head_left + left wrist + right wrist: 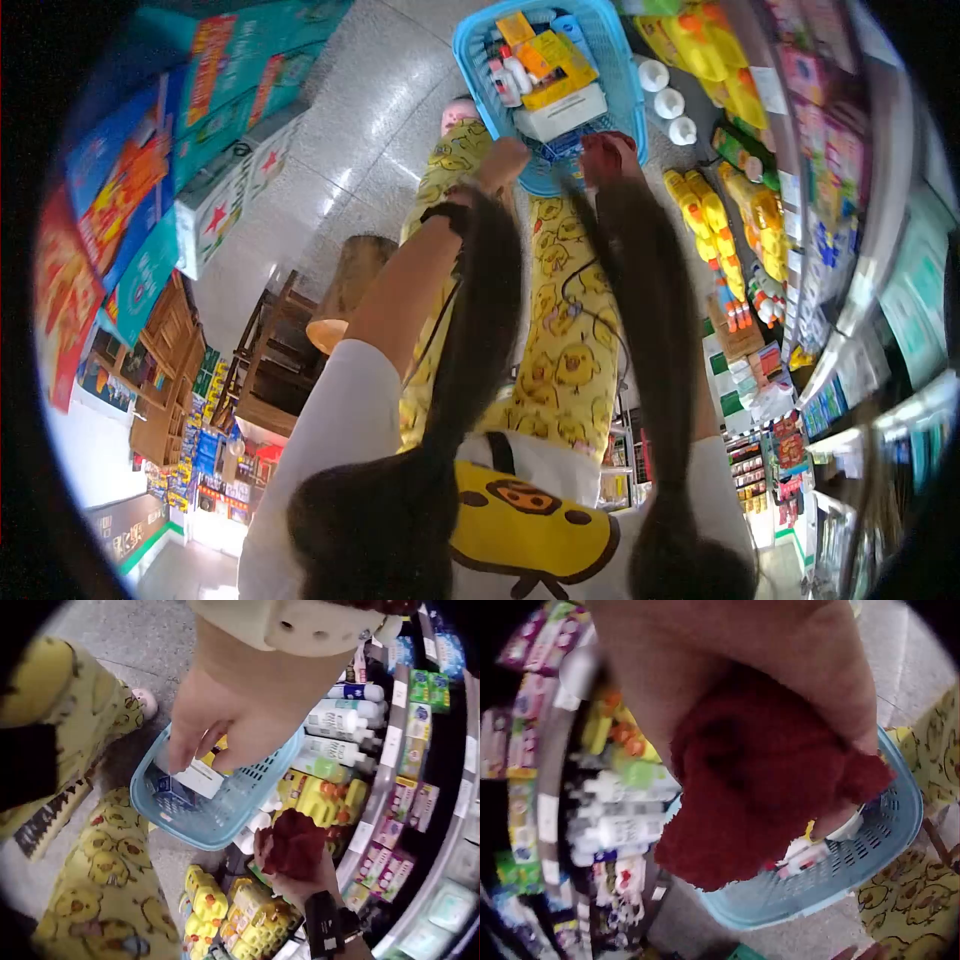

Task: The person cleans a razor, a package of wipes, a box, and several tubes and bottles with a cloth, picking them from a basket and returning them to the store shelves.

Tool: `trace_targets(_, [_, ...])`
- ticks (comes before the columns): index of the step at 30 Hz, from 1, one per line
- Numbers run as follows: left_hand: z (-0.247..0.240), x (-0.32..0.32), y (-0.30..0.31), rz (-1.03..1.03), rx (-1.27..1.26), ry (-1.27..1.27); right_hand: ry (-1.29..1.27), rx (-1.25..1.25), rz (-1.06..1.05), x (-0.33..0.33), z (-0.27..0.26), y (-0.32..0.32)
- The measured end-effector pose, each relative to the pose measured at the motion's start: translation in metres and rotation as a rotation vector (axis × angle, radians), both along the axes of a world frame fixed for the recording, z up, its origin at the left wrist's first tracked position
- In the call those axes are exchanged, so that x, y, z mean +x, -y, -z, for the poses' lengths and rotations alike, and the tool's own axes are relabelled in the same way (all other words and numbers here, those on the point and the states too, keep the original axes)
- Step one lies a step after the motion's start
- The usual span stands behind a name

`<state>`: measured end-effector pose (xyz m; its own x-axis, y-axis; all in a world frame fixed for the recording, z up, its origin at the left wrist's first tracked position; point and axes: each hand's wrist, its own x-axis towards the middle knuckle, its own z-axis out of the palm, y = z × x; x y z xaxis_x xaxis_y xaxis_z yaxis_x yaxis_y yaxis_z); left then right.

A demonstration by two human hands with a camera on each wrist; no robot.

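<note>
A crumpled dark red cloth (742, 780) is gripped in my right hand (296, 881), close beside the blue basket's near rim. My left hand (232, 712) hovers over the light blue plastic basket (470, 75) with fingers loosely bent and nothing visible between them. In the head view that hand is at the basket's near left corner. Inside the basket lie a white box (562, 113), yellow boxes (555, 68), small white bottles (515, 75) and a dark blue packet (176, 791) near one end.
Shelves with price tags (390, 746) run along the right. Yellow bottles (705, 215) and white bottles (668, 102) stand low beside the basket. Stacked cartons (235, 195) rise at the left, near a wooden stool (350, 290). My legs in yellow patterned trousers (565, 340) are close to the basket.
</note>
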<state>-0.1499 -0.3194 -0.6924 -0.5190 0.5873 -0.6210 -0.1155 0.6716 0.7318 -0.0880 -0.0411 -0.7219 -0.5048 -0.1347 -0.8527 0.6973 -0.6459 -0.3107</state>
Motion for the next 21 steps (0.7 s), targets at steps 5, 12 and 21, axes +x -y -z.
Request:
trace_targets(5, [0.092,-0.009,-0.033,-0.178,-0.045,-0.133,-0.674,1.008,-1.019,-0.02,0.042,0.006])
trace_targets(12, [0.153,0.008,-0.082,-0.448,-0.311,-0.168,0.11,0.116,0.225,-0.053,0.118,0.048])
trace_targets(21, [0.247,0.009,-0.058,-0.477,-0.062,0.195,0.0,-0.154,0.165,-0.042,0.154,0.029])
